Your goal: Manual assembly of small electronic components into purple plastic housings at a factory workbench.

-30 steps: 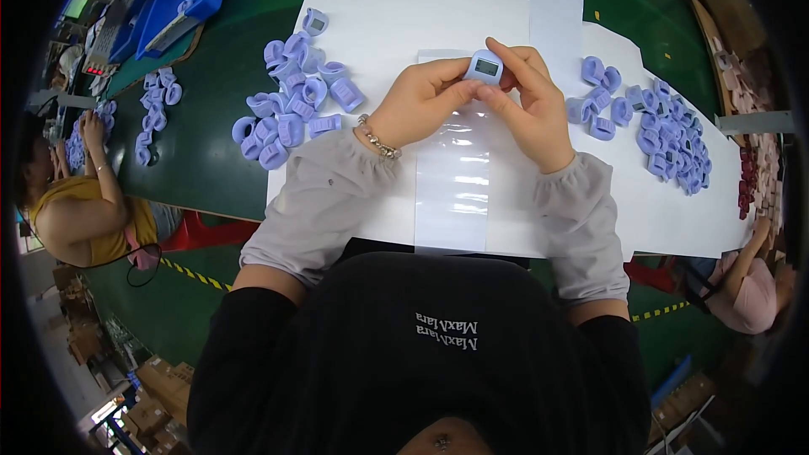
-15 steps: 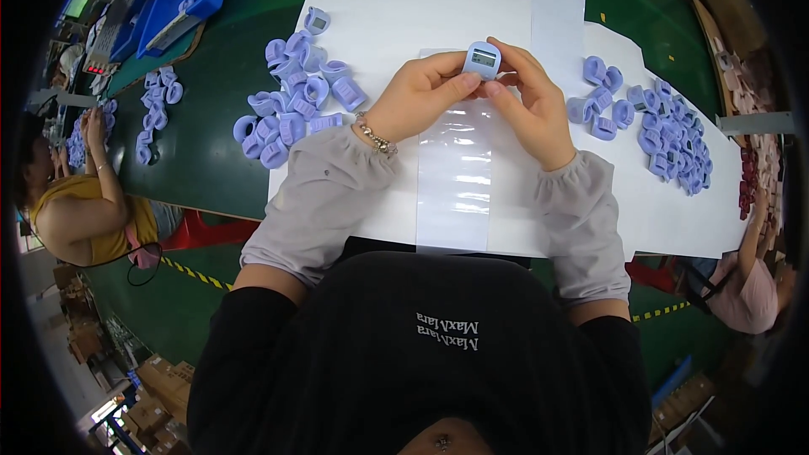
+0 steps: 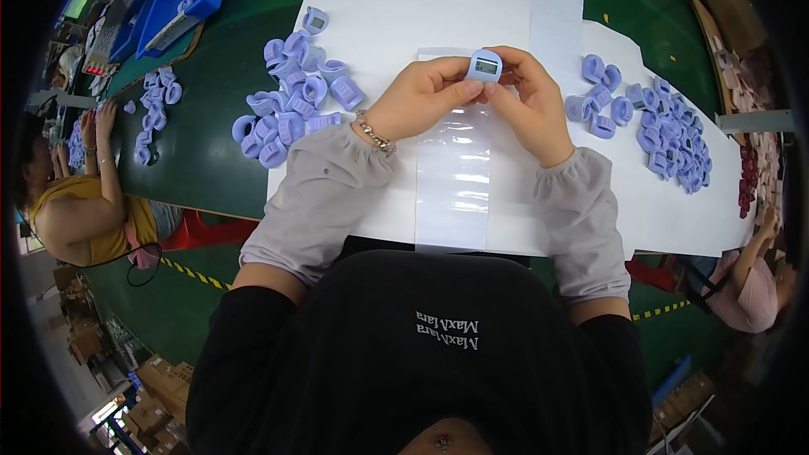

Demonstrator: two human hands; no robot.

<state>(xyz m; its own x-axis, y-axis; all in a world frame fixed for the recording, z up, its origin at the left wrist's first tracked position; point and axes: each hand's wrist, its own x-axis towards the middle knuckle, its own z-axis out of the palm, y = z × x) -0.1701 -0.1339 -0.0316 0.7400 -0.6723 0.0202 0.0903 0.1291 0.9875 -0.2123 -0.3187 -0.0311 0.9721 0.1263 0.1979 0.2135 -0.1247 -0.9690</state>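
Device (image 3: 484,66), lilac with a small grey screen, sat in the upper middle of the frame, gripped between the left hand (image 3: 421,103) and the right hand (image 3: 536,109). The left hand was partly closed, its thumb at the device's lower edge and its fingers bent toward the left side. The right hand was curled likewise, thumb at the lower edge, fingers bent round the right side; its fingertips were partly hidden. The screen faced up toward the camera.

Below the hands, a clear strip (image 3: 452,173) ran down the white sheet (image 3: 388,21), which covered part of the green worktop (image 3: 227,118). Left of centre lay a heap (image 3: 291,105) of similar lilac pieces, with a lone piece (image 3: 315,22) just above it. Right of centre was a small cluster (image 3: 600,94), and beyond it, a denser pile (image 3: 674,136). Blue trays (image 3: 190,0) stood at the upper left. One co-worker (image 3: 80,219) sat at the left edge, another (image 3: 746,295) at the lower right.
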